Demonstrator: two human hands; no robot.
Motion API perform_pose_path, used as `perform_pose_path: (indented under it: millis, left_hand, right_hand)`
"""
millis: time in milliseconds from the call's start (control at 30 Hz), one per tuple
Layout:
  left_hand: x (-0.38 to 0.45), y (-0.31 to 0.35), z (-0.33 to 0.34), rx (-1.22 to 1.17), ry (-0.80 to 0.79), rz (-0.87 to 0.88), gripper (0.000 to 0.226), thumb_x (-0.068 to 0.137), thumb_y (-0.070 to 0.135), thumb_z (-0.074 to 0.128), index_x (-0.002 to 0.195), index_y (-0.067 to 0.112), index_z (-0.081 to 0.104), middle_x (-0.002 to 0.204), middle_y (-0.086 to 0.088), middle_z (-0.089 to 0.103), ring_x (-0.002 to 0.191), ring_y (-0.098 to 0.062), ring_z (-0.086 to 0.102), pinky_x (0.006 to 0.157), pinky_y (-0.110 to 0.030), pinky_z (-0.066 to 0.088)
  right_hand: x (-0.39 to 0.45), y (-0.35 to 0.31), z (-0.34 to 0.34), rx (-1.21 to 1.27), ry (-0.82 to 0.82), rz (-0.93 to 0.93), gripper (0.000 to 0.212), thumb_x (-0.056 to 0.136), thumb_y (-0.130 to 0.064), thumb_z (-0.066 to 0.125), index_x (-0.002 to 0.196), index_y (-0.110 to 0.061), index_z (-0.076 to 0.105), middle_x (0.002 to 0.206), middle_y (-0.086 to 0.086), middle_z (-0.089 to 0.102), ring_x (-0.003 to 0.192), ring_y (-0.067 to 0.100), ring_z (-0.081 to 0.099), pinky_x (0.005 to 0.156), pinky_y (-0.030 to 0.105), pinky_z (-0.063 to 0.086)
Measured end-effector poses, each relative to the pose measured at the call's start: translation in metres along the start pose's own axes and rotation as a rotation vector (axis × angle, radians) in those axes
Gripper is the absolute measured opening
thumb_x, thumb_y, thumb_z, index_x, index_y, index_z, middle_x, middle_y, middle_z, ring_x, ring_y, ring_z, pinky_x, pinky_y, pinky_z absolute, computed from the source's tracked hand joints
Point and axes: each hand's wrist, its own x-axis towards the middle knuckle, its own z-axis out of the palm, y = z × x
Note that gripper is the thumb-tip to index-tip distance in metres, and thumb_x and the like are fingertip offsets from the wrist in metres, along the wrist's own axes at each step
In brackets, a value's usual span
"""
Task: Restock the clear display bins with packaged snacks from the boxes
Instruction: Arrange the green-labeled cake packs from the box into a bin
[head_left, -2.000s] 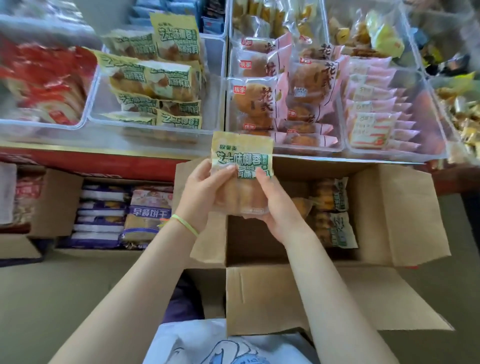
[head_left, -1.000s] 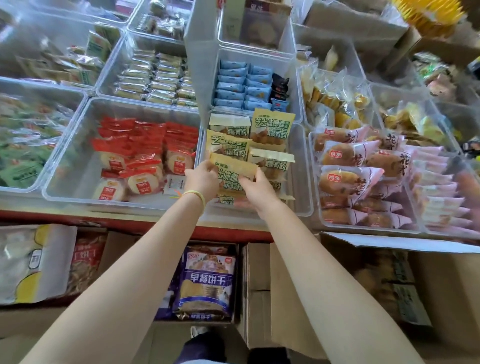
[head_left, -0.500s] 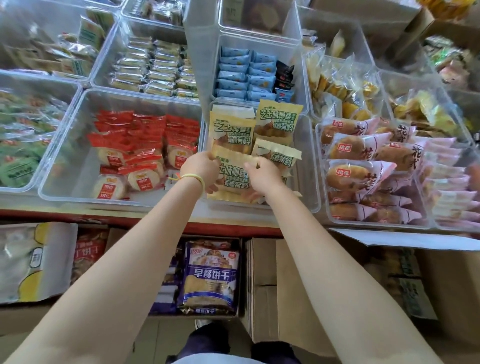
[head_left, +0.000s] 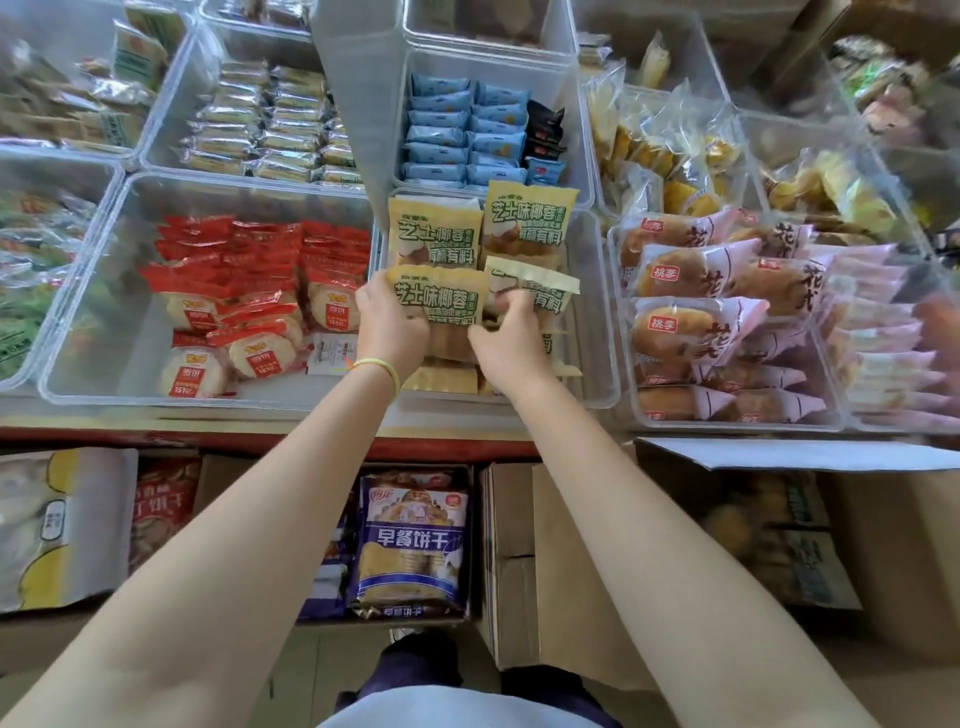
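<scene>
Fingers of my left hand (head_left: 390, 325) curl round the left edge of a yellow coconut-bread packet (head_left: 439, 299), thumb on its front, while my right hand (head_left: 506, 338) pinches its right edge, the fingertips tucked in against the neighbouring packet (head_left: 535, 291). The packet stands upright inside the clear middle bin (head_left: 597, 322), in front of two more of the same kind (head_left: 434, 234) propped against the back wall. I judge this one nearly placed: it only needs settling and letting go. As for the whole job, this bin holds only a few rows and has room at the front, so more packets should go in. The open cardboard box (head_left: 779, 525) down at my right shows blurred packets inside. The red-packet bin (head_left: 83, 322) to the left also looks partly bare.
</scene>
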Motion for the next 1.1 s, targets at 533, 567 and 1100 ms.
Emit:
perform_pose_path:
  millis: [533,567,1100]
  left_hand:
    - [-0.153,0.044,0.126,0.087,0.165,0.236,0.036,0.084,0.006,0.055,0.119,0.001,0.052,0.132,-0.019,0.042,0.119,-0.033,0.044,0.099,-0.025,0.033]
    - [-0.171,0.045,0.148,0.142,0.095,0.325,0.029,0.081,0.007,0.057,0.109,0.003,0.058,0.119,-0.017,0.049,0.109,-0.033,0.050,0.093,-0.032,0.039]
    - [-0.260,0.001,0.302,1.031,-0.068,0.290,0.050,0.075,0.038,0.065,0.117,0.013,0.058,0.156,-0.037,-0.004,0.145,-0.053,0.003,0.110,-0.064,0.022]
  right_hand:
    - [-0.107,0.157,-0.181,0.007,-0.778,0.365,0.024,0.099,-0.013,0.041,0.079,-0.006,0.051,0.074,0.022,0.066,0.070,0.032,0.069,0.068,0.034,0.058]
    - [-0.102,0.173,-0.191,-0.014,-0.762,0.418,0.023,0.099,-0.014,0.041,0.081,-0.005,0.052,0.072,0.021,0.066,0.070,0.032,0.069,0.067,0.032,0.058]
    - [-0.068,0.387,-0.224,-0.702,-0.355,0.296,0.082,0.088,0.007,0.060,0.152,-0.032,0.027,0.163,0.011,0.001,0.144,0.044,0.022,0.109,0.049,0.043]
